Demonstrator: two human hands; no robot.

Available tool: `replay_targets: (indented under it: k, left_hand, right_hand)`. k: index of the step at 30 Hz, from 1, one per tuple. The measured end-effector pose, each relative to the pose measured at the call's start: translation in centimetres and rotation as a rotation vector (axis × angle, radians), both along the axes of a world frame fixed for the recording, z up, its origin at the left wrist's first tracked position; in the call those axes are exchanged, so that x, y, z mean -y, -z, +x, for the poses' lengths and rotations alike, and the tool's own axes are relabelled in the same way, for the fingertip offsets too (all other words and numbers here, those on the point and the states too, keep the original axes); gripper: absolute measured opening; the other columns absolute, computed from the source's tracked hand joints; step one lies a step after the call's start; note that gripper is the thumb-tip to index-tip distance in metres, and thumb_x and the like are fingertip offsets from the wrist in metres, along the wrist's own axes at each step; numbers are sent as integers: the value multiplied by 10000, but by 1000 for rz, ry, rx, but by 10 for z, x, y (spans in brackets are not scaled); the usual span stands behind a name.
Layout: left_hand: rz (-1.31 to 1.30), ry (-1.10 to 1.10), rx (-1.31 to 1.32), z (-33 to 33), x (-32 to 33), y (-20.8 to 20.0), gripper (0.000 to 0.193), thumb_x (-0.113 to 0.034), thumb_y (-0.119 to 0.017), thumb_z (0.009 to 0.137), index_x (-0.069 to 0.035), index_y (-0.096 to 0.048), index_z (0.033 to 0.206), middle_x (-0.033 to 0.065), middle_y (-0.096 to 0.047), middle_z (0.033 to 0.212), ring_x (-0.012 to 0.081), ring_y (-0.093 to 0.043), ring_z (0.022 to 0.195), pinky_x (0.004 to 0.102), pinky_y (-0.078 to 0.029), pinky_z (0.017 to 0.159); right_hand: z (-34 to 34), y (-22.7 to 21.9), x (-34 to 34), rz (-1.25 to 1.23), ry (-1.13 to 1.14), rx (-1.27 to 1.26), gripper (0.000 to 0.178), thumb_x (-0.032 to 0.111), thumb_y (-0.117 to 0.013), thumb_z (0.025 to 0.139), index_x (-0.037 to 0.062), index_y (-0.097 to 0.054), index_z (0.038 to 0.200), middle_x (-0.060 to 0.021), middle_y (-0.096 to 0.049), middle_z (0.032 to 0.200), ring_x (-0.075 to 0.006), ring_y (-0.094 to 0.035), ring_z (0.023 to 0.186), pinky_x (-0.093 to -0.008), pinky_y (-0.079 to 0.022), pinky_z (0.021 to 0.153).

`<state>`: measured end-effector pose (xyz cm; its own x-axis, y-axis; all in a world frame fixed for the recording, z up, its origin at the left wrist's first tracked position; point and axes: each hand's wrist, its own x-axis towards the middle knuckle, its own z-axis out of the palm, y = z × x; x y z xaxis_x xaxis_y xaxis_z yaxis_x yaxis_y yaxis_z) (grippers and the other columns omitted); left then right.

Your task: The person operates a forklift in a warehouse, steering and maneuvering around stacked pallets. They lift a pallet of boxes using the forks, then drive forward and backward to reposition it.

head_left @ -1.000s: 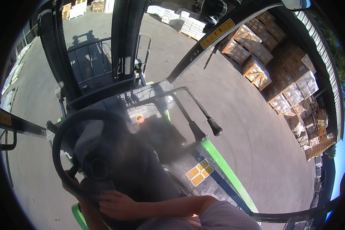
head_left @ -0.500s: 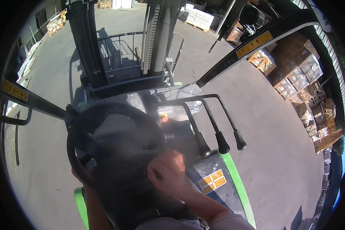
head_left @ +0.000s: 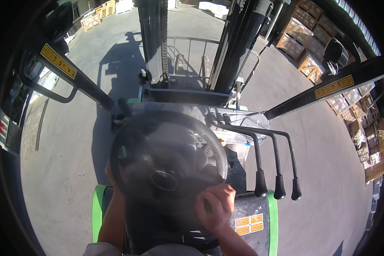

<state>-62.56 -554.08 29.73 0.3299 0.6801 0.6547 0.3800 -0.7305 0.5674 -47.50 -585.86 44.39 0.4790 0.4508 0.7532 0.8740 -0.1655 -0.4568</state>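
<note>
A black steering wheel (head_left: 221,153) of a forklift fills the middle of the view. My right hand (head_left: 217,207) is closed round its lower right rim, fingers curled and knuckles up. On the left side my left hand (head_left: 115,173) grips the rim, its fingers partly hidden behind it. To the right of the wheel stand three bent black levers; the nearest lever knob (head_left: 260,184) is a short way from my right hand, and no hand touches them.
Beyond the dash rises the dark mast (head_left: 152,42), with a metal load guard (head_left: 192,51) between its rails. Black roof posts (head_left: 89,91) slope at both sides. Stacked wooden crates (head_left: 311,66) line the right; a crate (head_left: 91,20) stands far left. A forklift shadow (head_left: 115,72) lies ahead on the left.
My view has swung, so the mast and wheel sit farther right and more upright. My right hand remains at the wheel's lower right, and my left hand stays at the left rim.
</note>
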Motion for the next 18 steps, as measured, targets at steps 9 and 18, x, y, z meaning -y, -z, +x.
replay_targets:
  k: [9,18]
  left_hand:
    - [-254,9,37,9,8,-24,189,75,-641,873,-30,-616,1028,149,-621,788,272,-631,707,389,-514,669]
    - [-486,-62,186,20,20,-26,449,-364,-551,1076,-8,-641,818,34,-566,722,134,-534,671,337,-444,603]
  right_hand:
    - [-4,7,-2,12,-37,-15,354,-79,-785,677,98,-670,960,-61,-620,943,-256,-619,863,-416,-517,806]
    - [-22,28,7,34,-105,-57,363,-39,-811,671,120,-677,969,-43,-623,989,-253,-618,904,-405,-506,787]
